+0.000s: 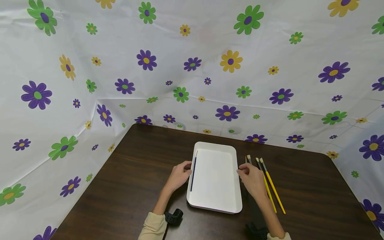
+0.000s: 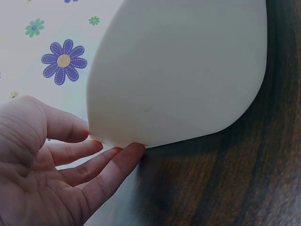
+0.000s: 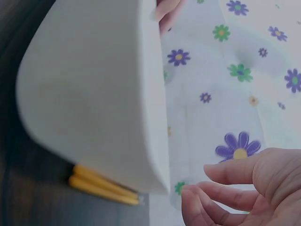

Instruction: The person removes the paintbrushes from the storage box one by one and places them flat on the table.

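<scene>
A white rectangular tray (image 1: 216, 180) lies on the dark wooden table. Inside, along its left wall, is a slim dark-blue paintbrush (image 1: 194, 173). My left hand (image 1: 179, 175) holds the tray's left rim; in the left wrist view its thumb is at the rim and its fingertips (image 2: 136, 149) touch the side wall. My right hand (image 1: 253, 180) is beside the right rim, fingers loosely bent, with a gap to the tray in the right wrist view. Yellow-handled paintbrushes (image 1: 274, 186) lie just right of that hand, which partly covers other brushes (image 1: 249, 158).
The brown table (image 1: 135, 186) extends to both sides of the tray. A white flower-print sheet (image 1: 168, 76) hangs behind and at the sides. Black wrist mounts (image 1: 174, 216) sit on both forearms, below cream sleeves.
</scene>
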Tool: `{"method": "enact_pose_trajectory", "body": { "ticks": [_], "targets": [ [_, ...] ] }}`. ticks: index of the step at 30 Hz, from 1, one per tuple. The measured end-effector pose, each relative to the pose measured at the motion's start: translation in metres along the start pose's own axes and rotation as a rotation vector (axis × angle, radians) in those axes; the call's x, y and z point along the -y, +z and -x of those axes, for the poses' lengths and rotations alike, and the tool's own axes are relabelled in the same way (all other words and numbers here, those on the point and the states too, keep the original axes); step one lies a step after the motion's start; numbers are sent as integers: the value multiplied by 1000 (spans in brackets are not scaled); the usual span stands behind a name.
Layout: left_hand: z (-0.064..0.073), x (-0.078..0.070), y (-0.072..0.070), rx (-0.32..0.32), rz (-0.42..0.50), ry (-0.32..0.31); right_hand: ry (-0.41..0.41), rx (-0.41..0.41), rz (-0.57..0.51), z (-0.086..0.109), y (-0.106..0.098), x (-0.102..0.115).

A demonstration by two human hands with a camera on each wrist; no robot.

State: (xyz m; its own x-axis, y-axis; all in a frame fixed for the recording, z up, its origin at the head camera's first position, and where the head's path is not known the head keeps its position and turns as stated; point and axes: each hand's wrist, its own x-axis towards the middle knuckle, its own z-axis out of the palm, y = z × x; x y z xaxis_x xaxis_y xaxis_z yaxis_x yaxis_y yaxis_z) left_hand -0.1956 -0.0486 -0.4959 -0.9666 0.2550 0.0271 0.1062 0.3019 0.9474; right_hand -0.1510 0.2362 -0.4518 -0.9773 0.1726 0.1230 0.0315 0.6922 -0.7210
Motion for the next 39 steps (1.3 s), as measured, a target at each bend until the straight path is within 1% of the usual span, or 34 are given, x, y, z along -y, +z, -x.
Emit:
{"method": "enact_pose_trajectory", "body": {
  "ticks": [6,13,18,22,26,35,39],
  "targets": [
    [0,1,1,5,13,-13,1,9,-18,0,4,13],
    [-1,2,1,3,4,-2,17,31,-53,0,8,23],
    [-2,2,0,-2,-3,-4,0,28,-56,-2,17,31],
    [-1,3,0,1,6,5,-4,43,-66,-2,24,36],
    [-1,3,1,5,14,-6,-12,56,-75,-2,31,41],
    [-1,2,1,4,9,-2,-34,46,-91,-2,46,52],
    [-1,3,0,3,14,4,-30,66,-151,-1,53,53]
  ]
}}
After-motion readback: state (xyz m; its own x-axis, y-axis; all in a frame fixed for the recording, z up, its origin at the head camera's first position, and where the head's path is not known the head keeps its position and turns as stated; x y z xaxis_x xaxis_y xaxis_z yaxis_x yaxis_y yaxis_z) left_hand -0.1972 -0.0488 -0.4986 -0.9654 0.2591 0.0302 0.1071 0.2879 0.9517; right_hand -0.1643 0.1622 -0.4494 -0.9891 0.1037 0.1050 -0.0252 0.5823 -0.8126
